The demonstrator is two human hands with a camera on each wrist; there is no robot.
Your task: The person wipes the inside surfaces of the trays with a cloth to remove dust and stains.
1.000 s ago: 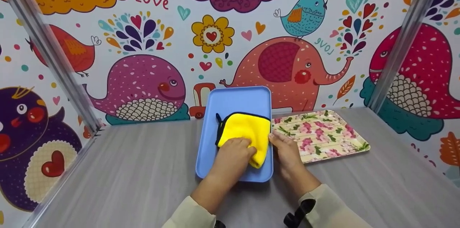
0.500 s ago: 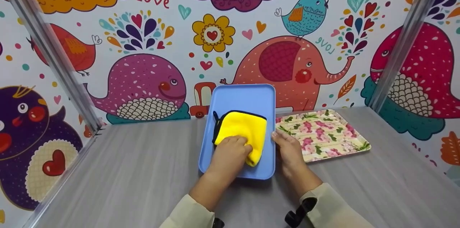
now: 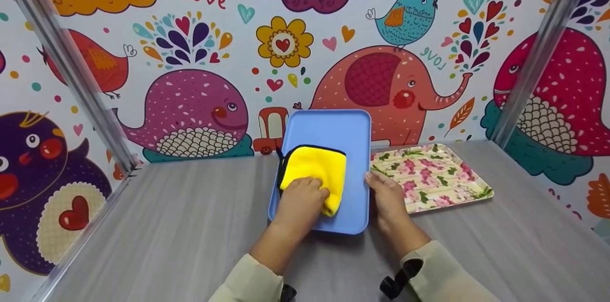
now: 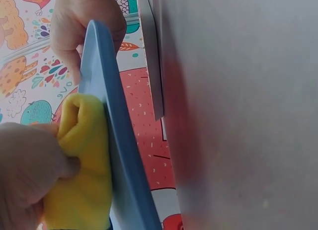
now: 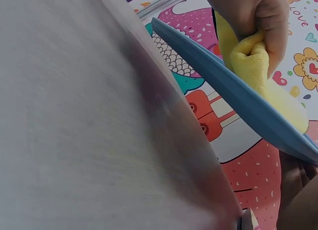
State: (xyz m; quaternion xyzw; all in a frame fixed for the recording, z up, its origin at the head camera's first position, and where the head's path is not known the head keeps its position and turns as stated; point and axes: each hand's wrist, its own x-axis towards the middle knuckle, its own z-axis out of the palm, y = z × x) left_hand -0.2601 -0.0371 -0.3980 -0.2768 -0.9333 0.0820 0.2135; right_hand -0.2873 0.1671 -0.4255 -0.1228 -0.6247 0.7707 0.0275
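A blue rectangular tray (image 3: pixel 329 125) is held up off the table, its inner face toward me. My right hand (image 3: pixel 388 197) grips its right edge, thumb on the rim and the other fingers behind, mostly hidden. A folded yellow cloth (image 3: pixel 319 164) with black edging lies against the tray's inner face, over its left part. With bent fingers my left hand (image 3: pixel 300 202) pinches the cloth and presses it to the tray. In the left wrist view the bunched cloth (image 4: pixel 82 155) touches the tray (image 4: pixel 112 86). The right wrist view shows the tray (image 5: pixel 233 91) raised above the table.
A flower-patterned tray (image 3: pixel 433 178) lies on the grey table (image 3: pixel 181 216) to the right, partly behind the blue tray. A wall with printed cartoon animals (image 3: pixel 190 106) stands at the back, with metal posts (image 3: pixel 86 73) at the corners.
My left hand has slid the yellow cloth leftward across the blue tray, toward its left edge. The tray and my right hand have shifted slightly right and up in view.
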